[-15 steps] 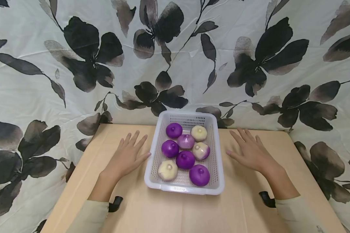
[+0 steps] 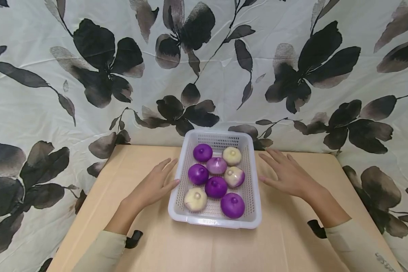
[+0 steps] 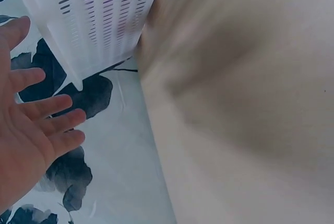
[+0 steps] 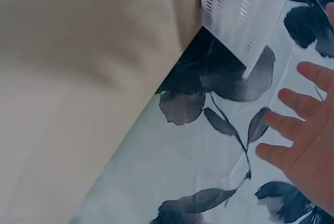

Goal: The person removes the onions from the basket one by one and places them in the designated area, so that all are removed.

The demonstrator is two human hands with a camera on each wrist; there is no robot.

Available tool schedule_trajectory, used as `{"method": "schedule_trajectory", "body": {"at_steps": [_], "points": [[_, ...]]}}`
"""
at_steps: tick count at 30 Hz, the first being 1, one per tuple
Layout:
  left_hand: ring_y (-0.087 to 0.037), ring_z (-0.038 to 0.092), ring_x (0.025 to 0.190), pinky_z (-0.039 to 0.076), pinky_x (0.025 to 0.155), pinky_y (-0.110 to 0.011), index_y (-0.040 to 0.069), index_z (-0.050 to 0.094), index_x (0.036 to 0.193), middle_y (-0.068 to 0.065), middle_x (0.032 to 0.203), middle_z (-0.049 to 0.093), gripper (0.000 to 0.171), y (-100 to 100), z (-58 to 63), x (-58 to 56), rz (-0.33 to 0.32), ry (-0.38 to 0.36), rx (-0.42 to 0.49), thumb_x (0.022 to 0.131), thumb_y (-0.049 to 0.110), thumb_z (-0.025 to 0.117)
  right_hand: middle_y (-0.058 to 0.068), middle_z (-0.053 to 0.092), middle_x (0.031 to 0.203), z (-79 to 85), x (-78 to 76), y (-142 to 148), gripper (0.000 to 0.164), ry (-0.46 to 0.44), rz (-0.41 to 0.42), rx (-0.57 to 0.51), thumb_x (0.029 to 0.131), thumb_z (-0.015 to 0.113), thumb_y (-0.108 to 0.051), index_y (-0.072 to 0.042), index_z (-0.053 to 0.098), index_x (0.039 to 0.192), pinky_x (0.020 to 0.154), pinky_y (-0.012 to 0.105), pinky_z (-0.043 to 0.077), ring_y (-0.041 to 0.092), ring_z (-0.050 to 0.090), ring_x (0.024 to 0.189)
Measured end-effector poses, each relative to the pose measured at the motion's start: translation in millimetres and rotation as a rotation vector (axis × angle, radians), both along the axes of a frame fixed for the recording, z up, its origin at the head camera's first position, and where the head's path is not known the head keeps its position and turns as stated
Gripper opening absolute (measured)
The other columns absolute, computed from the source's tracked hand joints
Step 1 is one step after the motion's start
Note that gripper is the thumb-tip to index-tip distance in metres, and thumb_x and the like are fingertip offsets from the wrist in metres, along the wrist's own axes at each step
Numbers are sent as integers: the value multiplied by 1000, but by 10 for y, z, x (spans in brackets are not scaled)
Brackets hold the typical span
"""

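Observation:
A white plastic basket (image 2: 214,223) with slotted walls stands at the middle of the table, holding several onions, some deep purple like the front right onion (image 2: 232,205), some pale like the front left onion (image 2: 195,199), and one part white, part purple onion (image 2: 234,176). My left hand (image 2: 153,186) is beside the basket's left wall, fingers extended, thumb tip close to the rim; whether it touches I cannot tell. On the other side my right hand (image 2: 289,174) hovers with straight, spread fingers, a small gap from the right wall. Neither hand holds anything.
The light wooden table (image 2: 156,241) has its back edge just behind the basket. Beyond it hangs a white cloth (image 2: 238,87) printed with dark flowers. Black straps (image 2: 134,239) sit at the wrists.
Both hands have moved inward toward the basket and turned their palms more toward its sides. The basket and onions have stayed put.

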State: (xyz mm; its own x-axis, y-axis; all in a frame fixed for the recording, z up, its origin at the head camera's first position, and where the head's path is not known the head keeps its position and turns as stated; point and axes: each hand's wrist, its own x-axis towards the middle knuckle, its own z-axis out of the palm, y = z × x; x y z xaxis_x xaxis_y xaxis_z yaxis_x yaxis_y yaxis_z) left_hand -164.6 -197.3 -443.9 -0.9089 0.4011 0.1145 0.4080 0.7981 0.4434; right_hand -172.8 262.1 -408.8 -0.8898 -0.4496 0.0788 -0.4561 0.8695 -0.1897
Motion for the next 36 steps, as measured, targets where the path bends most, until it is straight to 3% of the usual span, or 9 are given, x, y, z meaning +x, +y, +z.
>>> {"method": "schedule_trajectory", "body": {"at_steps": [7,10,14,19,27,36], "points": [[-39,46,143,41,117,-61,12,36,161,-19,154,48,73,29,-48,2,-25,-8,126,100,40,66,20,43,160,5,-40,-122,75,97,126,10,93,69,-51,-12,49,154,117,71,31,45,39,147],[-39,55,134,49,110,-59,12,38,160,-17,147,55,71,42,-52,10,-16,-54,180,100,37,67,21,48,156,20,-55,-182,72,108,179,-8,92,72,-49,-10,54,150,117,69,35,44,45,143],[-33,64,114,60,96,-49,9,41,158,-16,131,62,69,62,-37,10,-6,-119,254,99,30,70,20,53,151,58,-80,-278,68,81,230,-29,92,72,-47,-10,57,147,116,65,40,42,49,140],[-23,67,100,64,85,-35,5,44,155,-16,120,65,66,81,-19,6,-8,-161,312,97,20,72,15,59,145,131,-100,-414,64,18,279,-60,93,71,-46,-12,59,146,114,60,45,39,53,137],[-22,69,96,63,77,-27,1,49,151,-19,119,65,59,70,-28,10,4,-234,384,97,11,70,10,59,147,218,-115,-588,64,-129,309,-103,94,70,-52,-15,59,146,114,56,47,32,52,139],[-19,73,86,66,70,-41,-5,46,151,-29,123,59,58,60,-49,-1,-1,-373,557,97,0,65,7,61,144,188,-126,-724,51,-288,400,-175,92,76,-37,-17,66,137,112,52,50,28,55,136]]}}
